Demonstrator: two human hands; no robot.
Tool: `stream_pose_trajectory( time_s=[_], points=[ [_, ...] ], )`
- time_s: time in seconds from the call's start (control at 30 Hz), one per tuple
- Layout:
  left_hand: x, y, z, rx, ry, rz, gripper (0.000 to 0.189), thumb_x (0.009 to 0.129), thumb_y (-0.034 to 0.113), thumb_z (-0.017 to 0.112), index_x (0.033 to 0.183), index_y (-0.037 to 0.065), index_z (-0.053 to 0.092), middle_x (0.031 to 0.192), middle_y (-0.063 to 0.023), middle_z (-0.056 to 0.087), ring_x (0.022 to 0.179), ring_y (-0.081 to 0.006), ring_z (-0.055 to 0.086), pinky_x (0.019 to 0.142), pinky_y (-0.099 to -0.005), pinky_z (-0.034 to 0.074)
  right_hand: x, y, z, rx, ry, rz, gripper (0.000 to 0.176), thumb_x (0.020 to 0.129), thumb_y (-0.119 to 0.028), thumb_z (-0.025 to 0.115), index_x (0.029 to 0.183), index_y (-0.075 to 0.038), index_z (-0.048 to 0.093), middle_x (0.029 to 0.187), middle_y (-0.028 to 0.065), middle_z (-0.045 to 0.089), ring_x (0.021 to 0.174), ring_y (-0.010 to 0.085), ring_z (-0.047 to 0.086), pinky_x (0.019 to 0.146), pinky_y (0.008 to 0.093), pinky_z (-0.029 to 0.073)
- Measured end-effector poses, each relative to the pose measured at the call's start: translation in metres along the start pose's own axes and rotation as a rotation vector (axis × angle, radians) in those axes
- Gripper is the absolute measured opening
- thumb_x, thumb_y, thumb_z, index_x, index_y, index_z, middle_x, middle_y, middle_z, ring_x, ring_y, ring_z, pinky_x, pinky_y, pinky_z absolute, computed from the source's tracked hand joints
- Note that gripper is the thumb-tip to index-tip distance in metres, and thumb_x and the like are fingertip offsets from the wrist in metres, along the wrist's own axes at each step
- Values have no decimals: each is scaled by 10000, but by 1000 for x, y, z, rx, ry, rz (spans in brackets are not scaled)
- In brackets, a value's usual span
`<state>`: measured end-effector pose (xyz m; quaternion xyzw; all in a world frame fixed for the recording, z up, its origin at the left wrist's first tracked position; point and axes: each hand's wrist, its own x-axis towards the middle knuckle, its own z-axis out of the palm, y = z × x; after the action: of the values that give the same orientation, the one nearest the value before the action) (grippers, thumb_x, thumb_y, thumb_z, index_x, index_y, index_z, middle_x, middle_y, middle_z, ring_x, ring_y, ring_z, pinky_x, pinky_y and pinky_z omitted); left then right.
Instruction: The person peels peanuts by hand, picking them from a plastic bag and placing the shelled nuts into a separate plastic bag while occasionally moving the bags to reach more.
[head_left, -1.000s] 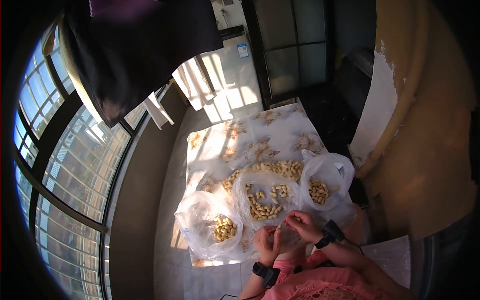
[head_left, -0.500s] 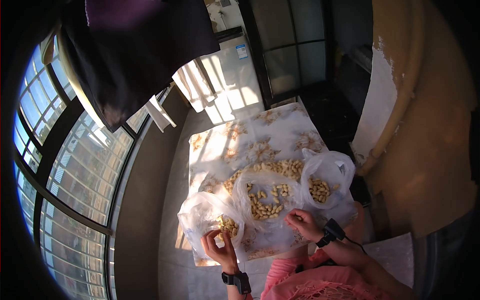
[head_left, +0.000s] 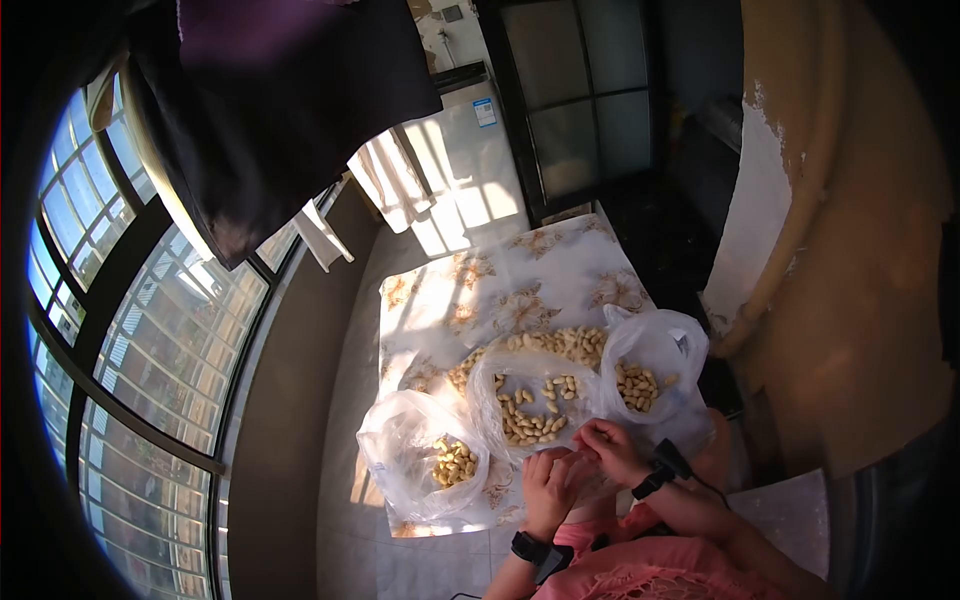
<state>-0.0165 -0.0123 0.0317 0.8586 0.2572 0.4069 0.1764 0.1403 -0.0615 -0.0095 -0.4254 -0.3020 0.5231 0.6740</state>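
My left hand (head_left: 550, 488) and my right hand (head_left: 611, 453) meet at the table's near edge, fingers bent and pinched. Whatever lies between the fingertips is too small to make out. Just beyond them a clear plastic bag (head_left: 482, 400) stands wide open around unshelled peanuts (head_left: 533, 428). To the left, another plastic bag (head_left: 385, 450) surrounds a small heap of yellowish peanuts (head_left: 454, 463). The plastic bag on the right (head_left: 685, 345) has peanuts (head_left: 637, 387) in it too. Behind the middle bag runs a long pile of peanuts (head_left: 565, 344).
A flowered cloth covers the table (head_left: 430, 310). Dark clothing (head_left: 290, 120) hangs at the upper left, near the barred window (head_left: 170, 330). A white fridge (head_left: 470, 160) stands past the far edge, and a brown pipe (head_left: 790, 240) runs along the right wall.
My left hand has moved right, from over the left bag to beside my right hand. My right hand stays nearly in place.
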Motion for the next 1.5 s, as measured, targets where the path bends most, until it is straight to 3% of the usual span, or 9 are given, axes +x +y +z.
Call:
stream_pose_trajectory(
  time_s=[0.27, 0.6, 1.07, 1.5],
  points=[
    [1, -1, 28, -99, -42, 11, 309, 729, 182, 772, 1028, 139, 705, 1010, -27, 619, 929, -249, 602, 777, -385, 448, 1, 3, 2, 55, 114, 15, 295, 1054, -316, 518, 1007, -50, 635, 918, -1, 627, 858, 59, 589, 748, 217, 496],
    [-9, -9, 39, -136, -67, 10, 330, 722, 139, 773, 1047, 169, 723, 1063, -34, 612, 966, -269, 592, 807, -397, 474, 3, 5, -2, -12, 72, 7, 314, 1049, -339, 519, 1015, -43, 617, 912, 24, 625, 868, 98, 621, 757, 241, 513],
    [-10, -8, 42, -94, -65, -29, 327, 788, 141, 766, 1105, 128, 687, 1127, -80, 587, 974, -289, 593, 816, -396, 492, 2, 1, -1, 100, 67, 45, 310, 1051, -345, 514, 1034, -53, 618, 982, 26, 633, 919, 100, 611, 798, 252, 501],
    [-6, -7, 42, -52, -35, -66, 323, 756, 67, 757, 1070, 56, 680, 1098, -147, 587, 951, -323, 608, 772, -409, 513, 3, 6, 0, 98, 45, -9, 302, 1062, -325, 491, 1060, -49, 613, 1027, 30, 621, 964, 100, 589, 832, 252, 489]
  ],
)
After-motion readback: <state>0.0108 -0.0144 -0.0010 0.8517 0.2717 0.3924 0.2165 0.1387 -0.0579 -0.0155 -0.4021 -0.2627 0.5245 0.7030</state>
